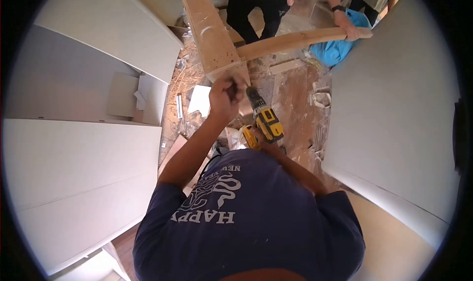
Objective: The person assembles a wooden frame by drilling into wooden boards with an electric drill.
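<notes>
A yellow and black cordless drill [266,118] is in my right hand [266,140], whose fingers wrap its grip. The drill's chuck points forward, towards the end of a wooden box beam [217,49]. Close beside that end is my left hand [225,98], its fingers bent and smeared by motion, so whatever they may hold does not show. A long, slightly curved wooden board [295,37] meets the beam near its end. Another person's hand [351,30] rests on the board's far right end.
White cabinet panels stand at left [79,162] and right [389,108]. Sawdust and scraps cover the wooden floor [293,101], with a white sheet [199,100] and a short plank [287,66] on it. A blue bag [332,52] lies near two other people.
</notes>
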`<act>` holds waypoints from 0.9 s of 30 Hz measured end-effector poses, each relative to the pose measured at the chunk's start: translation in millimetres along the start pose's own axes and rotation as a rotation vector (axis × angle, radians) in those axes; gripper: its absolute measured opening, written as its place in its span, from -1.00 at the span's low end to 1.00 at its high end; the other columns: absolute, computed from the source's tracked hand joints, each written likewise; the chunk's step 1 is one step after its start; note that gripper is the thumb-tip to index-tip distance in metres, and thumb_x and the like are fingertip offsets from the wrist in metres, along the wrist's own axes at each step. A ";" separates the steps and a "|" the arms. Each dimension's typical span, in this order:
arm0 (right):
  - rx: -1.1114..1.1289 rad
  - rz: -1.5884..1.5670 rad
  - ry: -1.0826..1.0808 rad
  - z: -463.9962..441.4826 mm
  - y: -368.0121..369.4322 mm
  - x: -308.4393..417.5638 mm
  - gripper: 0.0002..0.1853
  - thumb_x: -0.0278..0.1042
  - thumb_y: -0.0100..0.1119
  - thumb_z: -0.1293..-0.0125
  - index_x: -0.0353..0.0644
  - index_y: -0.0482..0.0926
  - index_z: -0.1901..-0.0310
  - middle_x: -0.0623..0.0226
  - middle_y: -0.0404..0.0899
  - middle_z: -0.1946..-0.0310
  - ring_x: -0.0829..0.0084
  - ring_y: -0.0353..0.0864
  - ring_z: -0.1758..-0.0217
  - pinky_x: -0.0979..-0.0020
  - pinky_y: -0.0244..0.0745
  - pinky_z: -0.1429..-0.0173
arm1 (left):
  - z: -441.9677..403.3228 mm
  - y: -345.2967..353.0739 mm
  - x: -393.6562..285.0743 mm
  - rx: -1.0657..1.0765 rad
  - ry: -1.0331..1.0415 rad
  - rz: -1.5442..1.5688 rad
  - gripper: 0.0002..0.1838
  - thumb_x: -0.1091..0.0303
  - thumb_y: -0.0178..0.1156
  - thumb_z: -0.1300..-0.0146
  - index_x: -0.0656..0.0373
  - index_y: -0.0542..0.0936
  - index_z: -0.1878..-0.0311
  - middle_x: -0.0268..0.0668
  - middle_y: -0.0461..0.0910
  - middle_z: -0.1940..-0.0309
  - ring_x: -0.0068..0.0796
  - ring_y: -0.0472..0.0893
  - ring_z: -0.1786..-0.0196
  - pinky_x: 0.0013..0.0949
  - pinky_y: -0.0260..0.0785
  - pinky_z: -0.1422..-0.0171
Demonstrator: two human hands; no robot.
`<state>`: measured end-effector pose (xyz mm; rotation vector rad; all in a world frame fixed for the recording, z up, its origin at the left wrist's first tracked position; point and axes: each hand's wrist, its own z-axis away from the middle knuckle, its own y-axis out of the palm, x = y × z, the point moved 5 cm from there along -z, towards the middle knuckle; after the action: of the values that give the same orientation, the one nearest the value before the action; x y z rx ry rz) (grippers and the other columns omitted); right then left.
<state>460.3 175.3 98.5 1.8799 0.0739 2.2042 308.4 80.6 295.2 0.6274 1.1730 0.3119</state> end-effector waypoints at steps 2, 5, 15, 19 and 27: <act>0.015 0.087 -0.099 -1.8 -0.7 1.2 -0.71 -0.38 0.22 -0.38 -0.21 0.54 -0.09 0.29 0.62 0.04 0.41 0.61 -0.03 0.36 0.50 -0.14 | -2.0 -70.2 35.1 -0.113 -0.076 -0.045 -0.78 0.16 -0.03 -0.18 0.10 0.46 0.34 -0.36 0.36 0.53 -0.47 0.35 0.52 -0.51 0.09 0.52; 0.001 0.187 -0.281 -11.6 6.9 9.5 -0.75 -0.32 0.26 -0.39 -0.24 0.60 -0.02 0.23 0.69 0.12 0.35 0.69 0.04 0.32 0.57 -0.06 | -1.8 -106.7 64.4 -0.295 -0.268 -0.072 -0.76 0.11 0.02 -0.30 0.07 0.50 0.28 -0.46 0.27 0.61 -0.54 0.29 0.56 -0.51 0.02 0.56; 0.052 0.131 -0.166 -22.4 19.6 14.7 -0.79 -0.39 0.18 -0.43 -0.24 0.50 -0.02 0.28 0.58 0.14 0.42 0.59 0.02 0.35 0.48 -0.12 | 2.4 -50.3 60.9 -0.041 -0.352 -0.490 -0.60 -0.16 0.16 -0.39 0.02 0.55 0.17 -0.61 0.27 0.62 -0.76 0.10 0.65 -0.57 -0.13 0.58; 0.028 0.140 -0.213 -23.1 21.5 26.3 -0.77 -0.34 0.17 -0.45 -0.23 0.53 -0.04 0.25 0.61 0.12 0.39 0.62 0.03 0.35 0.51 -0.10 | 1.5 -40.7 57.7 -0.030 -0.255 -0.549 -0.54 -0.15 0.25 -0.33 0.11 0.56 0.15 -0.57 0.37 0.58 -0.77 0.19 0.64 -0.56 -0.04 0.57; 0.034 0.285 -0.249 -29.3 18.9 6.8 -0.73 -0.26 0.18 -0.45 -0.21 0.60 -0.06 0.22 0.69 0.10 0.31 0.71 0.04 0.30 0.58 -0.03 | -2.4 -48.8 60.9 -0.066 -0.298 -0.530 -0.65 -0.02 0.24 -0.36 0.08 0.58 0.07 -0.58 0.47 0.50 -0.80 0.18 0.61 -0.58 -0.09 0.56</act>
<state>427.9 161.9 103.8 2.2910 -0.2144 2.1257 324.3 75.4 218.9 0.2742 0.9929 -0.1886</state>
